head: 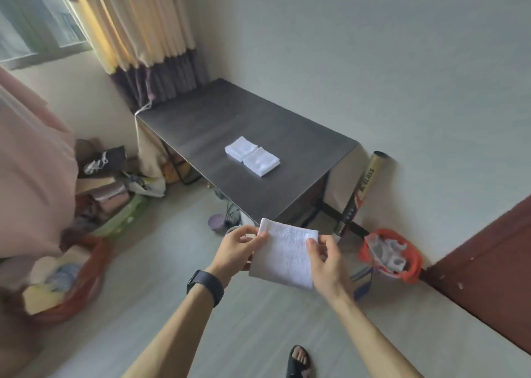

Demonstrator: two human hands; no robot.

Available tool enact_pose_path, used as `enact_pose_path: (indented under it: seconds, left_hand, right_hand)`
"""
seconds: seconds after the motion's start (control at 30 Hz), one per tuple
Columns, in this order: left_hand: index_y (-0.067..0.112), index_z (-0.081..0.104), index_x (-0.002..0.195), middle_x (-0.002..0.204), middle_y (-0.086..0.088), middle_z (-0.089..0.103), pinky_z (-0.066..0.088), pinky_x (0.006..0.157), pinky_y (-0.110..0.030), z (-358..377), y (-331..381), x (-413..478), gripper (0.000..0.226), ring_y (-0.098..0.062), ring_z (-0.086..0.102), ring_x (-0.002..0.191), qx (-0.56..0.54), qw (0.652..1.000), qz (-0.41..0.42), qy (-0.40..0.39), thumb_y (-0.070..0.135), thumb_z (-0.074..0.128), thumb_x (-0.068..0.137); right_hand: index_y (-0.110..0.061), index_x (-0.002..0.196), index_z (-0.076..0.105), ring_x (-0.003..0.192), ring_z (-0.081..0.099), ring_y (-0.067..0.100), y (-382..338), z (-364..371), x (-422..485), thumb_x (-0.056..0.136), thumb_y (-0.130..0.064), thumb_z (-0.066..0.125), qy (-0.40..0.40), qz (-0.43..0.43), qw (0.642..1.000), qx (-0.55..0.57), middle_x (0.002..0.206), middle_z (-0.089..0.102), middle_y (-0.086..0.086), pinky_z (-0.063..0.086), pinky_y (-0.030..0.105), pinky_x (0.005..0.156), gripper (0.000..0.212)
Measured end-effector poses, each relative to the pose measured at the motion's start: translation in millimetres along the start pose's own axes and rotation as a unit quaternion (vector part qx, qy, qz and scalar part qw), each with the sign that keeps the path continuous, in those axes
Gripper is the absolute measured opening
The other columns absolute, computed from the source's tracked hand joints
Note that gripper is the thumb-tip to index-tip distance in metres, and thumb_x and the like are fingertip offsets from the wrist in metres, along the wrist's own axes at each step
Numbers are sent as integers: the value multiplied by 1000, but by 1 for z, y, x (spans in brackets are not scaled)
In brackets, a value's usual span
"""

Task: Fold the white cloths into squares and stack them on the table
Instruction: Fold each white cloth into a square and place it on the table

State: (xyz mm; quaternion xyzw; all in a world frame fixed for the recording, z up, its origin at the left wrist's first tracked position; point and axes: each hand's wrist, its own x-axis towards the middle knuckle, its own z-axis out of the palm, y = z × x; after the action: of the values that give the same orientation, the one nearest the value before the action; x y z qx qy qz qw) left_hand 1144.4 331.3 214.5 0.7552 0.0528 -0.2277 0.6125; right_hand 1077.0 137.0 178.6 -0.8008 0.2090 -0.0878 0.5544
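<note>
White cloth (pixel 284 254), folded to a rectangle, held up in the air between both hands over the floor (pixel 178 262). Left grip (pixel 238 248) pinches the cloth's upper left edge, thumb on the near face and fingers curled behind. Right grip (pixel 324 262) pinches the upper right corner the same way, and the cloth hangs down from the two pinches. Dark wristband (pixel 205 287) on the left wrist, just behind the left grip. Directly beyond the grips stands the dark counter (pixel 201 124), its near corner just past the cloth's top edge. Further out on the counter, well apart from both grips, lie two folded white squares, the far one (pixel 241 148) and the near one (pixel 261 162), side by side and touching; number of layers in each cannot be told. Beyond and right of the right grip, a gold-and-black tube (pixel 359 193) leans on the wall, with a red bag (pixel 390 255) on the floor just right of that grip. Far left of the left grip, a red basket (pixel 71 285) of blurred items. Striped curtain (pixel 138 33) hangs past the counter's far end. Sandalled foot (pixel 298 360) below, nearer than the grips.
</note>
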Motion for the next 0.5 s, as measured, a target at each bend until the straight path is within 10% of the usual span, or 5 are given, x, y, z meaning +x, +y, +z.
enact_pose_path:
  seconds: [0.5]
  left_hand:
    - [15, 69, 105, 95, -4, 71, 57, 63, -34, -115, 59, 277, 24, -19, 66, 71, -8, 995, -97, 33, 33, 68, 90]
  right_hand:
    - [-25, 97, 57, 82, 61, 12, -63, 151, 258, 95, -38, 59, -100, 64, 993, 14, 88, 66, -5, 44, 19, 67, 13]
